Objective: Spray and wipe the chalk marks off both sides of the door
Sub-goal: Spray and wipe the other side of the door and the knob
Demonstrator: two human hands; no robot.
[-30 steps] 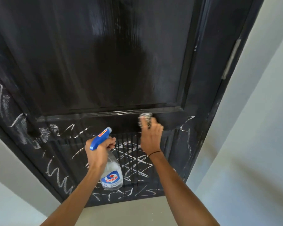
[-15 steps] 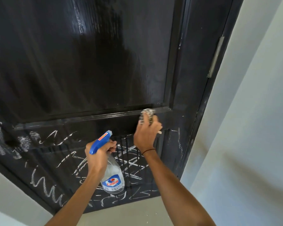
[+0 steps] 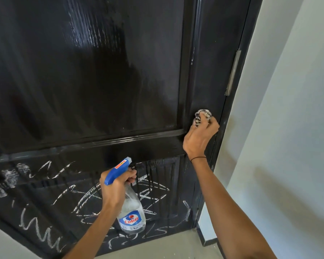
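On the black door (image 3: 105,75), upper panel wiped glossy and streaked; below the panel's bottom rail, chalk marks (image 3: 94,195) left, with drips of spray through them. Wiping step in hand, probably near halfway on this side. Right of the panel, on the stile near the hinge (image 3: 232,71): right hand (image 3: 199,139), fingers curled round a bunched cloth (image 3: 202,116) pressed to the wood. Below the rail: left hand (image 3: 116,187) gripping the spray bottle (image 3: 132,215), finger at the trigger, nozzle toward the door. Next, likely cloth down onto the wet scribbles.

Black door (image 3: 101,81) wiped above, chalk marks (image 3: 82,199) scrawled below.
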